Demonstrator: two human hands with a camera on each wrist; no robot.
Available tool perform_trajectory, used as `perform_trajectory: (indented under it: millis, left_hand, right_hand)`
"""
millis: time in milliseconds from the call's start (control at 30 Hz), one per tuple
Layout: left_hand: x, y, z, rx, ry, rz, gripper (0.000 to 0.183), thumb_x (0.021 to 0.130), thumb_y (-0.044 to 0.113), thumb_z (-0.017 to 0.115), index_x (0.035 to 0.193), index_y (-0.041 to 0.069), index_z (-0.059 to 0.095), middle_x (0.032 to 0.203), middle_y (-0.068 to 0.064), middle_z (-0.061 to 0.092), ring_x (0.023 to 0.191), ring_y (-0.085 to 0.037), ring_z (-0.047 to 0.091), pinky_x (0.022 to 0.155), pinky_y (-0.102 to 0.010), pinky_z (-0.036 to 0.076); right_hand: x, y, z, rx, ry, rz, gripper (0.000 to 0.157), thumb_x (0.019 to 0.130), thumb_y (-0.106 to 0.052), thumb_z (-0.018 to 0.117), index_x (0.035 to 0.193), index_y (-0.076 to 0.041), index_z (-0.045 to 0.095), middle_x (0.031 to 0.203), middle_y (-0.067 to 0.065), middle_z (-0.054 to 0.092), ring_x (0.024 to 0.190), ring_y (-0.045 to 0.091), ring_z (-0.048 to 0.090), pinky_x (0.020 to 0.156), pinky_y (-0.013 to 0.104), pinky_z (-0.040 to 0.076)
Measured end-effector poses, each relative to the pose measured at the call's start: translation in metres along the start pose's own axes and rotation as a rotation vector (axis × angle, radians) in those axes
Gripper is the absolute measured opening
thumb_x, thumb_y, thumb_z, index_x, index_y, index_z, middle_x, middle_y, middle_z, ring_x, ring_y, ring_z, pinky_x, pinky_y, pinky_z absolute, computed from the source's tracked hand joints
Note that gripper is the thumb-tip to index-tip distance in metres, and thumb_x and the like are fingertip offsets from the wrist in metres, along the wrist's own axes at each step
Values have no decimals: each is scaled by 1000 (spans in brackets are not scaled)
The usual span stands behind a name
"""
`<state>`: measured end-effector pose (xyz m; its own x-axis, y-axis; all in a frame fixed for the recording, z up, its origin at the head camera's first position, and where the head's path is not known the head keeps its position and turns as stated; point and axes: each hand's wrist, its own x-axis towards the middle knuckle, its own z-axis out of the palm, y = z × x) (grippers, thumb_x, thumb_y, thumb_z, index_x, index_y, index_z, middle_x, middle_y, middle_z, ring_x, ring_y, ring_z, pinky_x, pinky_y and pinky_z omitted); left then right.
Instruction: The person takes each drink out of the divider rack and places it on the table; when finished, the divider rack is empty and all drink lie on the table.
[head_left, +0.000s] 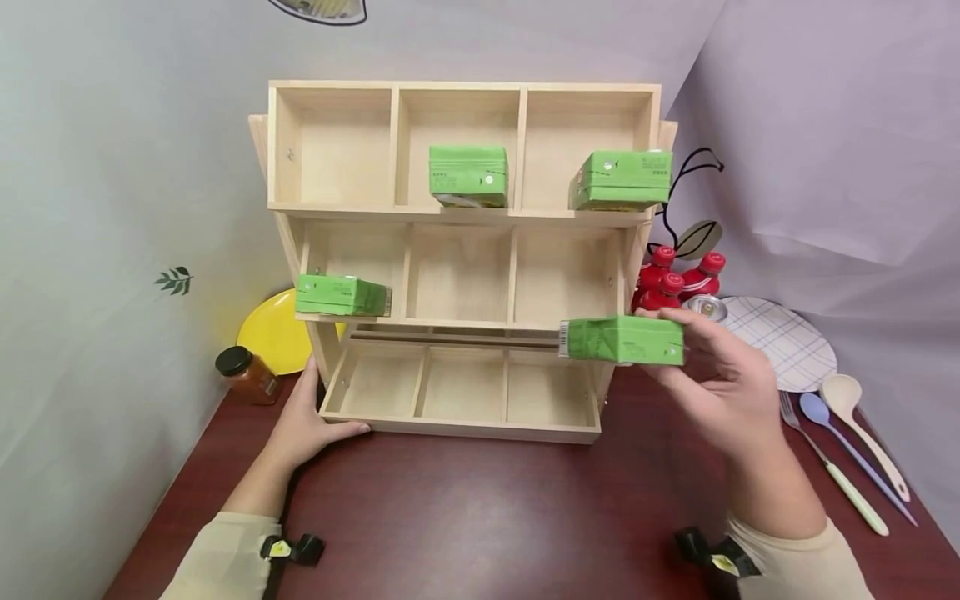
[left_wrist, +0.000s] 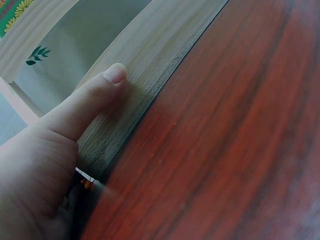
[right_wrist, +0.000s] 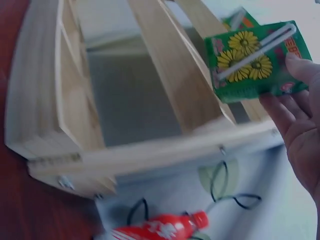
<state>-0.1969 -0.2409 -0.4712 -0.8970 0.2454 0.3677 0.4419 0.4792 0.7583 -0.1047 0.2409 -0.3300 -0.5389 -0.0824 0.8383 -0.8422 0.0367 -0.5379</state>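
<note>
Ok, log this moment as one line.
left hand: rests on rack base | right hand: holds green carton by middle shelf, right end | three cartons on shelves

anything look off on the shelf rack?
Mostly fine. The green carton in the top right compartment sits skewed, sticking out past the wooden rack on the right side. The right hand holds another carton.

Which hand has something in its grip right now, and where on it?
The right hand holds a green carton by its right end, fingers on top. The left hand only rests on the wooden shelf base corner.
</note>
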Motion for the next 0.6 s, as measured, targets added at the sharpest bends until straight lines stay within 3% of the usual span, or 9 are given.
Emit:
perform_trajectory:
  millis: [133,300,467,600]
  left_hand:
    - [0,0,1,-8,-3,0,134,49,19,99,155,18,18,146,-13,38,126,-28,41,96,-13,30]
    - [0,1,1,4,2,-2,135,49,19,99,155,19,17,146,-13,38,126,-28,41,96,-14,30]
    - [0,2,0,13,6,-3,135,49,19,99,156,19,16,146,-13,37,126,-28,40,97,-14,29]
    - [-1,2,1,12,4,-10,135,49,19,99,156,19,16,147,-13,36,127,-28,39,97,-14,29]
  right_hand:
    - [-1,-3,-23,0,1,38,49,74,17,73,116,28,50,111,29,63,97,23,64,81,24,52]
    - [-2,-8,-49,-1,-57,125,53,70,24,72,117,28,49,113,28,62,96,22,65,78,23,52]
    - [-7,-5,-75,-102,-89,219,57,65,31,69,119,24,52,112,27,62,94,20,66,75,22,53]
    - [-15,7,-95,-339,-117,352,62,65,28,72,123,14,57,115,17,65,89,14,68,71,19,53]
